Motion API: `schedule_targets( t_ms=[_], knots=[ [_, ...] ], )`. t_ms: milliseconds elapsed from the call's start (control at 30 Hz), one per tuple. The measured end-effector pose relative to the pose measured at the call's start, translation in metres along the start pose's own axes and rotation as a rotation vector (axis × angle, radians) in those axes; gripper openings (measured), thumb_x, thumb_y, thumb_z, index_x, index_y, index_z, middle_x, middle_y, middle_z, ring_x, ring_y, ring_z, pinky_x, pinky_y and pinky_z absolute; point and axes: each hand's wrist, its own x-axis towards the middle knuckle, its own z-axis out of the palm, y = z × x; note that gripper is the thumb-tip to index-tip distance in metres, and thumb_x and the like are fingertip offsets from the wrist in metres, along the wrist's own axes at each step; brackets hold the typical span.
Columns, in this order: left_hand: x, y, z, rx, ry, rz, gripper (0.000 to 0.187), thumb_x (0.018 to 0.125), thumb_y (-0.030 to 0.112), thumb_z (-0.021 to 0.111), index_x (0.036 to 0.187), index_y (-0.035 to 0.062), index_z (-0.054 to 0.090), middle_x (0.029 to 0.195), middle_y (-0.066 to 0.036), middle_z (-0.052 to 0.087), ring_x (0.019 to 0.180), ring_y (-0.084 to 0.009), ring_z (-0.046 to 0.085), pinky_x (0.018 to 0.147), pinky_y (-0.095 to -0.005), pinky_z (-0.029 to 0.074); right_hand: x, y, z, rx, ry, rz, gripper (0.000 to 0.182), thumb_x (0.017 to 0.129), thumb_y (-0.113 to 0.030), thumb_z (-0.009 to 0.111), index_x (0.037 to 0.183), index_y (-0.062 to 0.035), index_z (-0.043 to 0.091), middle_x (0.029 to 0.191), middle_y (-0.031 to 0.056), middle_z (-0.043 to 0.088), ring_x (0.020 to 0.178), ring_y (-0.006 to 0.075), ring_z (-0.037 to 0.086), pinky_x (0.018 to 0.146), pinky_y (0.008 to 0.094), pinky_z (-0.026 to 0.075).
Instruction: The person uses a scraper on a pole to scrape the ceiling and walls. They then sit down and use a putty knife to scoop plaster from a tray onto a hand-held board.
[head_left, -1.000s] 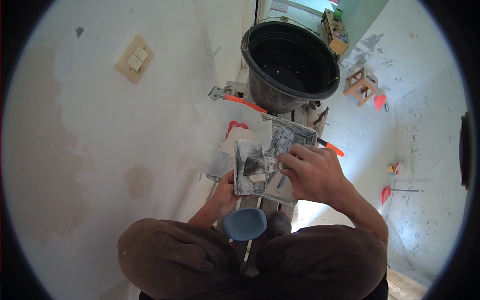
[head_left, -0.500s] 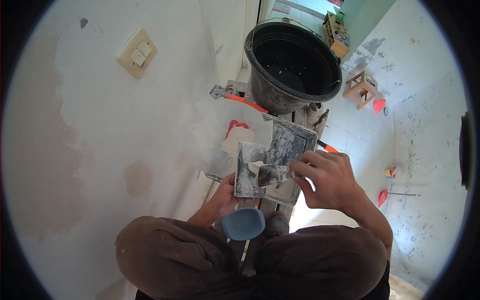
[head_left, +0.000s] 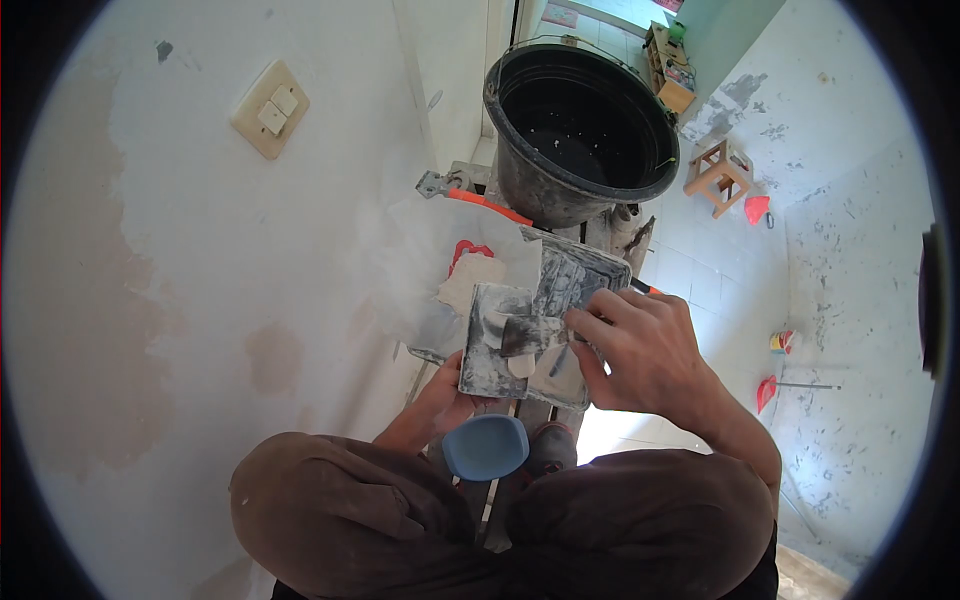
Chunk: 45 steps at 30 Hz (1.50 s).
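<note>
My left hand (head_left: 438, 396) grips the lower left edge of a flat, plaster-smeared board (head_left: 484, 370), its fingers partly hidden beneath. In my right hand (head_left: 648, 352) is a putty knife (head_left: 528, 336), its dark blade lying across the board. A pale lump of putty (head_left: 521, 366) sits just below the blade. Under and behind the board is a dark, powder-smeared tray (head_left: 592, 262). To its left lies an open plastic bag with white powder (head_left: 470, 283) and something red (head_left: 468, 250) in it.
A large black bucket (head_left: 515, 180) stands beyond the tray on wooden slats. Near it lies an orange-handled tool (head_left: 490, 205). A blue bowl (head_left: 487, 450) sits between my knees. The wall with a light switch (head_left: 271, 110) is close on the left; a wooden stool (head_left: 718, 178) stands at right.
The putty knife has moved a little left on the board, and its blade has turned. The putty lump now shows below the blade instead of to its left.
</note>
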Motion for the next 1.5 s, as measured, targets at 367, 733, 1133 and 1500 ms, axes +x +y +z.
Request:
schedule_targets(
  t_ms=[367, 733, 1133, 1500],
  knots=[
    [0.004, 0.009, -0.024, -0.262, -0.208, -0.163, 0.051, 0.103, 0.041, 0.038, 0.144, 0.0107, 0.049, 0.138, -0.010, 0.058, 0.121, -0.0277, 0.058, 0.096, -0.0466, 0.048, -0.050, 0.042, 0.053, 1.187, 0.048, 0.545, 0.030, 0.099, -0.024, 0.058, 0.110, 0.0030, 0.067, 0.079, 0.0019, 0.065, 0.071, 0.0084, 0.055, 0.063, 0.0250, 0.043],
    [0.007, 0.018, -0.002, -0.352, -0.398, -0.188, 0.045, 0.102, 0.037, 0.044, 0.137, 0.0114, 0.054, 0.125, -0.008, 0.064, 0.109, -0.0245, 0.063, 0.085, -0.0413, 0.051, -0.067, -0.010, 0.166, 1.708, 0.157, 0.510, 0.036, 0.109, -0.039, 0.042, 0.123, -0.0076, 0.050, 0.094, 0.0026, 0.063, 0.080, 0.0073, 0.053, 0.070, 0.0235, 0.040],
    [0.004, 0.018, 0.008, -0.313, -0.168, -0.056, 0.046, 0.102, 0.035, 0.042, 0.136, 0.0069, 0.056, 0.127, -0.011, 0.065, 0.107, -0.0276, 0.064, 0.083, -0.0423, 0.054, -0.084, -0.059, 0.182, 1.856, 0.239, 0.504, 0.033, 0.109, -0.034, 0.042, 0.125, -0.0060, 0.048, 0.099, 0.0051, 0.058, 0.082, 0.0108, 0.052, 0.075, 0.0264, 0.044],
    [0.006, 0.016, 0.023, -0.247, -0.115, -0.058, 0.048, 0.102, 0.044, 0.045, 0.135, 0.0107, 0.054, 0.122, -0.007, 0.065, 0.093, -0.0207, 0.065, 0.069, -0.0350, 0.054, -0.069, -0.034, 0.138, 1.870, 0.276, 0.441, 0.031, 0.107, -0.035, 0.048, 0.116, -0.0056, 0.048, 0.098, 0.0093, 0.060, 0.084, 0.0146, 0.055, 0.074, 0.0271, 0.043]
  ],
)
